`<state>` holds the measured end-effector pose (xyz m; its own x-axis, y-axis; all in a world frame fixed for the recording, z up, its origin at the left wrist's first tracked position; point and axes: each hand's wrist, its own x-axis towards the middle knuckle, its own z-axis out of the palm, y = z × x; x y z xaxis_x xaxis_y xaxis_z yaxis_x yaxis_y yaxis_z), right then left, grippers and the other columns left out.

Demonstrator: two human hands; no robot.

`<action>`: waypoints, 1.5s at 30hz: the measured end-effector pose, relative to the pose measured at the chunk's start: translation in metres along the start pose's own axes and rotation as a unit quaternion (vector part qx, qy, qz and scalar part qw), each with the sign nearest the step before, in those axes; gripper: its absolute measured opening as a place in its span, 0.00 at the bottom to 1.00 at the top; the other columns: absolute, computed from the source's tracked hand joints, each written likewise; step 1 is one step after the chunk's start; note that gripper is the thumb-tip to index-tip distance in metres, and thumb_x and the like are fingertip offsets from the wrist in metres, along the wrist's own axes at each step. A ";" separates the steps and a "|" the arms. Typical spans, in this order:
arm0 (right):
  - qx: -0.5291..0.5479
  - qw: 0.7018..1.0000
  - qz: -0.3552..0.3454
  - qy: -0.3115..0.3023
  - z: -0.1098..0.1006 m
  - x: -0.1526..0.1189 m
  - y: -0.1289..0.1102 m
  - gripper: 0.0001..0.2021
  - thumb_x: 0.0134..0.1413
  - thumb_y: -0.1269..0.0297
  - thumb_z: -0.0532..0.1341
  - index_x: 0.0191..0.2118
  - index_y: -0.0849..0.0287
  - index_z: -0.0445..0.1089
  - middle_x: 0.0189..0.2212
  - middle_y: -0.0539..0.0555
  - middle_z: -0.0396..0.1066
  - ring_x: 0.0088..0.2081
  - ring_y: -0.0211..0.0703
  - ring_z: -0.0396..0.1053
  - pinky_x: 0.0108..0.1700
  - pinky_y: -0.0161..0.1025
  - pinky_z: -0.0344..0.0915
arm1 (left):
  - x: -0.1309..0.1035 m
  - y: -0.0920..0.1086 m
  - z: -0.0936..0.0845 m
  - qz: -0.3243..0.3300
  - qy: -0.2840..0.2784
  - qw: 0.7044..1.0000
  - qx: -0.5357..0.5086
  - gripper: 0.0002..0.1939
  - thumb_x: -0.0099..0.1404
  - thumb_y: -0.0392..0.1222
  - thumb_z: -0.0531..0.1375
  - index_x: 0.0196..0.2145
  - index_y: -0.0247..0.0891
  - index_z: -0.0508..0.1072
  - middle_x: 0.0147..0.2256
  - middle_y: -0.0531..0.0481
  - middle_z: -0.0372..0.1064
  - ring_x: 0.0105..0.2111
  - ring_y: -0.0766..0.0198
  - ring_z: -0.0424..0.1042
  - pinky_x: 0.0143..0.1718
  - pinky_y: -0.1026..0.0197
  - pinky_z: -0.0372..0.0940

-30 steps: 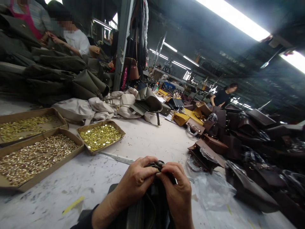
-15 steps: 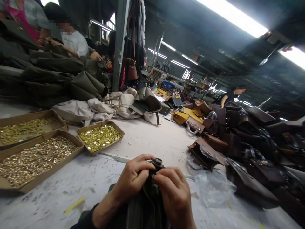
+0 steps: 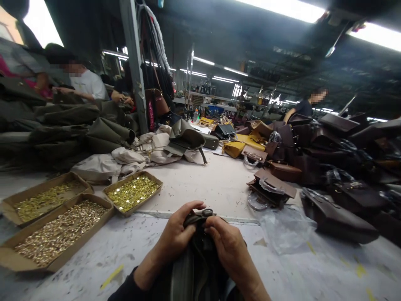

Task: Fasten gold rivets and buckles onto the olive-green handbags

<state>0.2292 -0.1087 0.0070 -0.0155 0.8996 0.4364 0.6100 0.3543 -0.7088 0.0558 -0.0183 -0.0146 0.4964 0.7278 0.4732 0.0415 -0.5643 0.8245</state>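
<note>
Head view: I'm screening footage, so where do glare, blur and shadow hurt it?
Head view: ceiling lights glare white, the window at upper left is blown out, bags at the right edge look soft, and the dark held piece loses detail in shadow.

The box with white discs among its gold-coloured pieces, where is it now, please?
In the head view, the box sits left of the left hand, in front of the cream fabric and right of the two larger boxes.

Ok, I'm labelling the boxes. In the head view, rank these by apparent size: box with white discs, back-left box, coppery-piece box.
1. Coppery-piece box, clearly largest
2. Back-left box
3. Box with white discs, smallest
</note>
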 end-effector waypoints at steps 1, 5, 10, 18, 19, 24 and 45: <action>-0.002 1.000 0.000 -0.012 -0.002 0.000 -0.001 0.08 0.67 0.72 0.55 0.42 0.54 0.70 0.33 0.47 0.73 0.34 0.38 0.72 0.37 0.32 0.63 | 0.003 0.001 -0.001 -0.025 -0.010 1.000 0.000 0.26 0.59 0.28 0.55 0.55 0.40 0.72 0.49 0.45 0.77 0.47 0.58 0.77 0.50 0.54 0.73; 0.032 0.997 -0.009 -0.073 -0.008 0.003 -0.003 0.09 0.63 0.74 0.58 0.36 0.54 0.73 0.29 0.45 0.73 0.31 0.37 0.71 0.34 0.32 0.62 | 0.015 0.010 -0.005 -0.090 -0.079 0.991 0.054 0.23 0.54 0.28 0.58 0.48 0.38 0.76 0.47 0.46 0.79 0.47 0.55 0.77 0.51 0.54 0.71; 0.102 0.990 -0.022 -0.096 -0.010 0.006 0.007 0.06 0.61 0.71 0.63 0.33 0.54 0.77 0.27 0.45 0.74 0.29 0.38 0.72 0.34 0.32 0.65 | 0.029 0.034 -0.001 -0.088 -0.129 0.960 0.234 0.20 0.56 0.28 0.60 0.46 0.41 0.77 0.42 0.49 0.80 0.42 0.56 0.78 0.44 0.58 0.70; 0.191 0.976 -0.015 -0.105 -0.014 -0.001 0.029 0.04 0.60 0.70 0.66 0.34 0.54 0.78 0.28 0.45 0.76 0.32 0.39 0.74 0.38 0.32 0.70 | 0.037 0.032 0.010 0.092 -0.132 0.879 0.449 0.17 0.58 0.29 0.58 0.45 0.37 0.71 0.35 0.47 0.79 0.28 0.58 0.77 0.28 0.62 0.69; 0.191 0.976 -0.016 -0.099 -0.015 -0.003 0.029 0.05 0.59 0.71 0.66 0.34 0.54 0.78 0.29 0.45 0.76 0.32 0.39 0.74 0.39 0.32 0.71 | 0.037 0.029 0.009 0.112 -0.135 0.877 0.447 0.16 0.60 0.30 0.58 0.46 0.37 0.70 0.34 0.47 0.79 0.27 0.59 0.77 0.28 0.62 0.69; 0.216 0.971 -0.037 -0.096 -0.019 -0.006 0.024 0.07 0.62 0.71 0.64 0.35 0.52 0.79 0.29 0.45 0.77 0.32 0.38 0.75 0.38 0.32 0.71 | 0.035 0.025 -0.005 0.243 -0.137 0.863 0.421 0.18 0.69 0.36 0.59 0.56 0.37 0.67 0.46 0.39 0.78 0.40 0.55 0.81 0.40 0.60 0.75; 0.034 0.988 -0.148 0.036 -0.005 -0.011 0.023 0.15 0.72 0.70 0.52 0.41 0.56 0.76 0.35 0.53 0.77 0.37 0.42 0.73 0.41 0.39 0.71 | 0.055 0.044 0.011 -0.096 -0.154 0.965 0.187 0.15 0.68 0.40 0.59 0.49 0.38 0.80 0.42 0.45 0.81 0.42 0.57 0.79 0.48 0.57 0.74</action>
<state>0.2475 -0.1111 -0.0116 -0.1270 0.7345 0.6666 0.5318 0.6177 -0.5793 0.0941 -0.0072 0.0441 0.6807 0.7147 0.1607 0.4401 -0.5743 0.6903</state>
